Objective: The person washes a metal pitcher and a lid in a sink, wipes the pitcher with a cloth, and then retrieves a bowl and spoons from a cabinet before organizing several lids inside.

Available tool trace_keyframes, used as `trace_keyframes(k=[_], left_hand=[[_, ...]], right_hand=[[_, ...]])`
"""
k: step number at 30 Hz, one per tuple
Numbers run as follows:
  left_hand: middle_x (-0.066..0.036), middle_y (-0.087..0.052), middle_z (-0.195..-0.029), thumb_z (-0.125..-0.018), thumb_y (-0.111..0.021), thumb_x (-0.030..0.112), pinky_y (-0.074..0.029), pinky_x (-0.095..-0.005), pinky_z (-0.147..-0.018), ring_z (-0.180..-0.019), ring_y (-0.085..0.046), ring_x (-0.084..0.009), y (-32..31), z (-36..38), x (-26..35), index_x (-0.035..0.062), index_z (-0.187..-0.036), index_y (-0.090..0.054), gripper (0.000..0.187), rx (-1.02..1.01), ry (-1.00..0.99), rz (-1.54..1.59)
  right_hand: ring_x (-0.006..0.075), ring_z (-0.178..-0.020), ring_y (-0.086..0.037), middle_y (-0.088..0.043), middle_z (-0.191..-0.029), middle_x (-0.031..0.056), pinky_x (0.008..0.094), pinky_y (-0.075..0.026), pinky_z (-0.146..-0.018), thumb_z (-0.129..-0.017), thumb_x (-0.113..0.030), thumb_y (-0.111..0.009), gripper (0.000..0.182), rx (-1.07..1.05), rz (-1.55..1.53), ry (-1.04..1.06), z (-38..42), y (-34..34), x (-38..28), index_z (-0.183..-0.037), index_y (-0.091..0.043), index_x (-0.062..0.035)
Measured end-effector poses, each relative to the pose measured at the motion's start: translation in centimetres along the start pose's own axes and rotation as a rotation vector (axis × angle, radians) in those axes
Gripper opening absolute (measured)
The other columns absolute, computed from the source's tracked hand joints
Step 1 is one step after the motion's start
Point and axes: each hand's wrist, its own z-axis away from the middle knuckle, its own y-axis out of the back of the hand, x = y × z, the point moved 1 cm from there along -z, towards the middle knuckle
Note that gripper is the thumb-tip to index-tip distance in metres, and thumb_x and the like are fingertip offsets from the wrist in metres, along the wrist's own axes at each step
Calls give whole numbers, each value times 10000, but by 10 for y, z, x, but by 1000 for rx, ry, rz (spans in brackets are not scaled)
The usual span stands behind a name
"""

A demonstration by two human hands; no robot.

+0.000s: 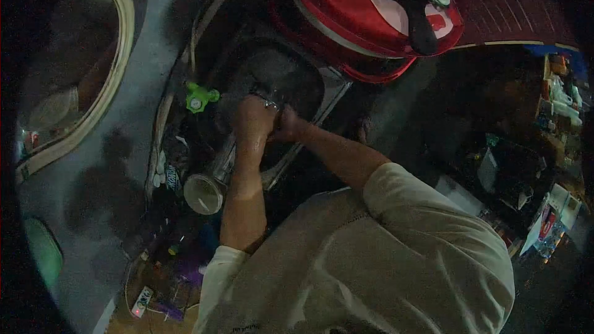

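Note:
My left hand (253,116) is closed, held over a dark sink basin (297,74). Close beside it on the right is my right hand (286,125), with its fingers curled in toward the left one. A small shiny glint, perhaps water or metal, shows just beyond my left knuckles; what the fingers hold is hidden. To the left of the hands sits a green tap handle (201,98). A pale round container (203,194) stands by my left forearm.
A large red container (352,12) overhangs the basin's far right side. On the left wall hangs a pale-framed mirror (127,31). A power strip (142,302) lies lower left. Cluttered shelves (560,96) are at far right. The scene is dim.

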Motion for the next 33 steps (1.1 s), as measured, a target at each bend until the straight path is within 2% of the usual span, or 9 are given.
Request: trace_keyframes(k=[3, 6, 12, 18, 23, 26, 29, 31, 33], left_hand=[[-235, -691, -904, -869, -697, 358, -555, -454, -721, -809, -700, -366, -14, -6, -27, -52, -1008, -671, 434, 125, 8, 72], [-211, -696, -908, -849, -711, 423, -543, -429, -721, -789, -693, -338, -42, -7, -80, -53, -1028, -657, 511, 247, 7, 292], [-157, -683, -1009, -844, -716, 494, -518, -354, -693, -792, -658, -192, -28, 27, -99, -56, -1061, -629, 597, 35, 291, 876], [-66, -623, -783, -877, -700, 440, -476, -341, -643, -712, -598, -139, -83, -8, -123, -33, -1060, -630, 513, 215, 342, 1450], [-50, -537, -697, -887, -677, 392, -420, -403, -617, -657, -516, -177, -65, -26, -143, 6, -956, -671, 392, 57, 567, 1307], [-61, -563, -728, -900, -649, 356, -407, -410, -637, -673, -508, -191, -57, -23, -166, 23, -896, -686, 334, -344, -1, 1420], [-49, -569, -710, -874, -658, 312, -407, -389, -640, -659, -513, -179, -106, -33, -164, 6, -872, -667, 306, 356, 76, 1302], [-41, -573, -697, -861, -650, 268, -405, -387, -632, -651, -523, -176, -126, -47, -188, 3, -840, -649, 265, 553, -109, 1165], [-63, -597, -758, -862, -646, 243, -424, -393, -672, -708, -550, -193, -98, -42, -183, 3, -873, -646, 240, 409, -122, 1297]], right_hand=[[392, -1110, -568, -545, -1306, 200, 579, -486, -851, -1023, -421, -327, 525, 174, -1319, -451, -15, 4, -31, -1316, -517, -30], [331, -1453, -233, -309, -1550, 158, 545, -161, -1184, -1030, -481, -278, 647, 213, -1010, -429, -22, 9, -61, -1504, -296, -40], [363, -1252, -526, -502, -1390, 221, 520, -448, -1032, -1007, -164, -381, 415, 149, 427, -314, -87, 12, -3, -1394, -493, -66], [387, -1074, -613, -586, -1258, 237, 485, -511, -939, -932, -104, -458, 362, 99, 961, -34, -76, -9, -58, -1258, -609, -55], [351, -1014, -616, -619, -1178, 215, 466, -483, -940, -940, -215, -505, 344, 339, 173, 38, -81, 7, -44, -1204, -623, -28], [340, -957, -654, -655, -1122, 185, 432, -536, -839, -945, -183, -521, 394, 435, 439, -135, -80, 40, -20, -1317, -544, -57], [335, -1001, -655, -643, -1174, 176, 409, -554, -828, -942, -179, -538, 426, 301, 1098, -304, -62, 72, -40, -1353, -517, -70], [315, -1071, -612, -615, -1195, 187, 468, -485, -937, -884, -361, -697, 510, 532, 190, -373, -51, 79, -50, -1253, -586, -26], [320, -1082, -607, -611, -1201, 191, 469, -482, -943, -884, -349, -692, 503, 480, 250, -350, -50, 74, -51, -1254, -586, -25]])
